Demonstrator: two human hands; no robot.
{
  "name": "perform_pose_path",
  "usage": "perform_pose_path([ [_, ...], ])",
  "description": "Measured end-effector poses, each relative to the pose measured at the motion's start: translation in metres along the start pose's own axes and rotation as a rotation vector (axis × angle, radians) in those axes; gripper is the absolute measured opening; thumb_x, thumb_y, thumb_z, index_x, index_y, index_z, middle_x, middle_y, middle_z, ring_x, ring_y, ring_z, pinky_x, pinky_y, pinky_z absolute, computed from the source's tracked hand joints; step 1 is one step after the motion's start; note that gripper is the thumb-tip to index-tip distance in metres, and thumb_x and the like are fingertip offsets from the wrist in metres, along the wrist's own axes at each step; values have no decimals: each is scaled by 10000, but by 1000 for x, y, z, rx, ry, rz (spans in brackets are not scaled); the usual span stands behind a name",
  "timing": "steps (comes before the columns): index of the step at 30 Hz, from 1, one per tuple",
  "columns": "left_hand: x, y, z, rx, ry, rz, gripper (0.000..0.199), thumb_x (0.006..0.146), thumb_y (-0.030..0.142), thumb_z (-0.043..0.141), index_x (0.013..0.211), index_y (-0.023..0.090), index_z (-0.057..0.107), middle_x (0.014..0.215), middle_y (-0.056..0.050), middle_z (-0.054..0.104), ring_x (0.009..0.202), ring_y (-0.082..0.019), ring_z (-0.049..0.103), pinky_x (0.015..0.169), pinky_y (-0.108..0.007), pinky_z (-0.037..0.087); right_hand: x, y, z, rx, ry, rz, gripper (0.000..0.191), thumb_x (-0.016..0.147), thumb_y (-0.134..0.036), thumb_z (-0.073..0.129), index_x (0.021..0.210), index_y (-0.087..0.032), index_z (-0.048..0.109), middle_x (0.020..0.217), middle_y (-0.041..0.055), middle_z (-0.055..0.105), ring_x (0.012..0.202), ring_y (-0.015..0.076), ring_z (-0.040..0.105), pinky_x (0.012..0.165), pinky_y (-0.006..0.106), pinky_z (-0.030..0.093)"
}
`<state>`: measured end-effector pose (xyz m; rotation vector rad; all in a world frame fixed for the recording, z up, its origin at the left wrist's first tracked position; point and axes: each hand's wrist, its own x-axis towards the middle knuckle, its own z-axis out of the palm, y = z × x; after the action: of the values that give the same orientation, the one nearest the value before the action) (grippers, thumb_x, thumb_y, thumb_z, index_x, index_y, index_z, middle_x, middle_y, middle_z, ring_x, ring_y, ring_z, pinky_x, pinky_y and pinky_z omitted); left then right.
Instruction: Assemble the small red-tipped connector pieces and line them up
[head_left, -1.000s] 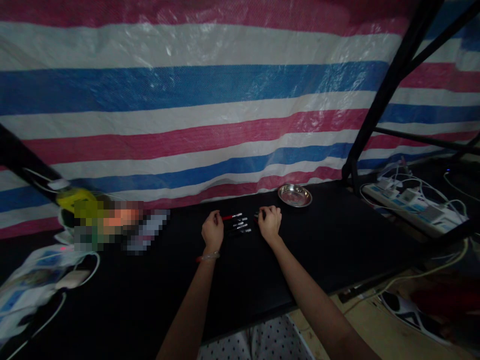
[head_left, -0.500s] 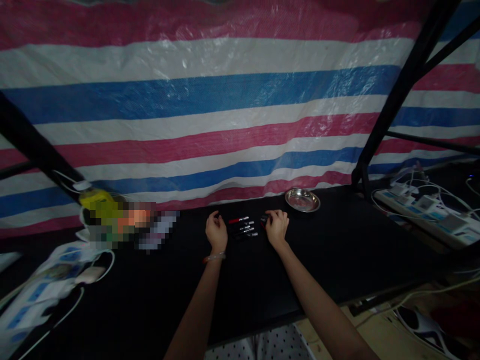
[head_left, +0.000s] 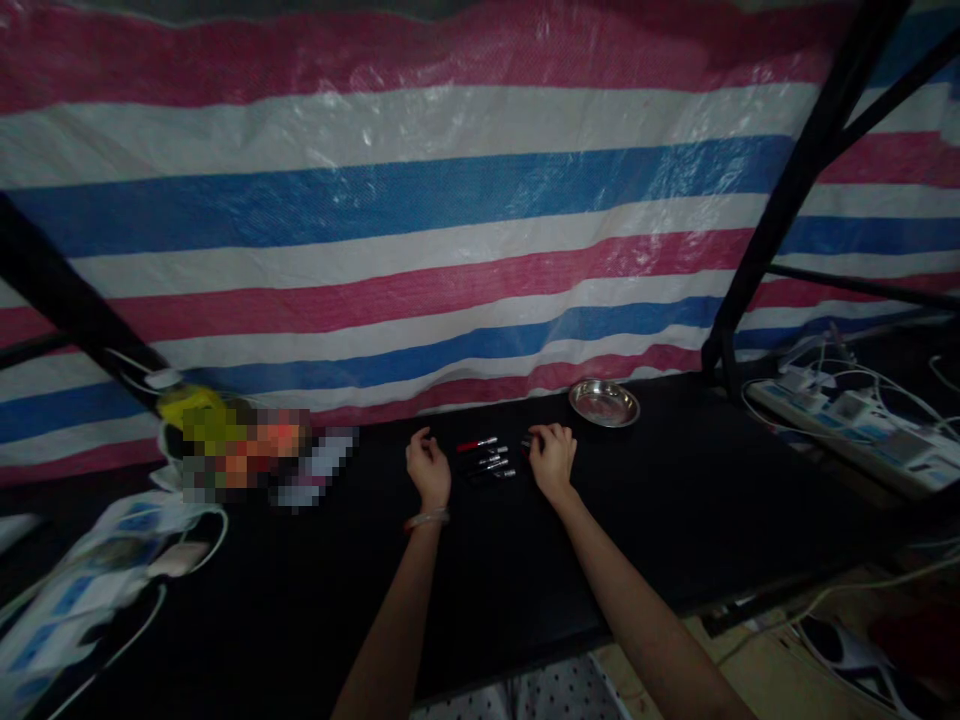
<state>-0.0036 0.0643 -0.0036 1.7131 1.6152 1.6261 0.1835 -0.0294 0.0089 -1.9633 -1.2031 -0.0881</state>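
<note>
A red pen-like stick (head_left: 477, 444) lies on the black table (head_left: 510, 570), with several black pen-like sticks (head_left: 491, 463) in a row on its near side; their right ends are pale and shiny. Left of them, my left hand (head_left: 429, 470) rests with its fingers loosely bent and apart, nothing visible in it. To the right of the row, my right hand (head_left: 553, 458) curls its fingertips down around small dark pieces (head_left: 526, 443). Fingers cover most of these pieces, so their kind is unclear. A bracelet circles my left wrist.
A round metal dish (head_left: 604, 403) stands behind my right hand. Power strips with plugs and cables lie at the left (head_left: 90, 580) and right (head_left: 862, 410). A yellow-topped bottle (head_left: 196, 412) and blurred items stand back left. A striped sheet (head_left: 450, 200) hangs behind, between black frame posts.
My left hand has shifted slightly left, away from the pen-like sticks, and its fingers have loosened a little. My right hand stays nearly in place over the dark pieces.
</note>
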Motion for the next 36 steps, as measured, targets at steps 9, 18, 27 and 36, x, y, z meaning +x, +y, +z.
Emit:
perform_pose_path([
  [9, 0, 3, -2, 42, -54, -32, 242, 783, 154, 487, 1020, 157, 537, 723, 6, 484, 715, -161, 533, 744, -325, 457, -2, -5, 1, -6, -53, -66, 200, 816, -162, 497, 921, -216, 658, 895, 38, 603, 901, 203, 443, 773, 315, 271],
  [18, -10, 11, 3, 147, -238, 99, 299, 796, 174, 483, 1093, 144, 490, 789, -31, 501, 798, -199, 552, 773, -371, 481, -5, -12, -3, -77, -163, -173, 158, 800, -251, 569, 917, -222, 672, 915, 57, 548, 919, 213, 421, 776, 325, 288],
  [27, -9, 7, 9, 88, -299, 126, 297, 788, 188, 468, 1075, 123, 509, 824, -50, 527, 709, -172, 560, 739, -360, 498, -6, -10, 1, -80, -185, -222, 120, 798, -275, 596, 882, -243, 675, 912, 51, 535, 919, 213, 415, 781, 331, 297],
  [36, -10, 11, 10, 21, -372, 76, 294, 792, 196, 454, 1073, 134, 514, 784, -31, 557, 609, -140, 557, 648, -307, 496, -6, -10, 2, -69, -176, -232, 119, 816, -272, 583, 881, -232, 674, 905, 54, 541, 914, 214, 419, 786, 334, 310],
])
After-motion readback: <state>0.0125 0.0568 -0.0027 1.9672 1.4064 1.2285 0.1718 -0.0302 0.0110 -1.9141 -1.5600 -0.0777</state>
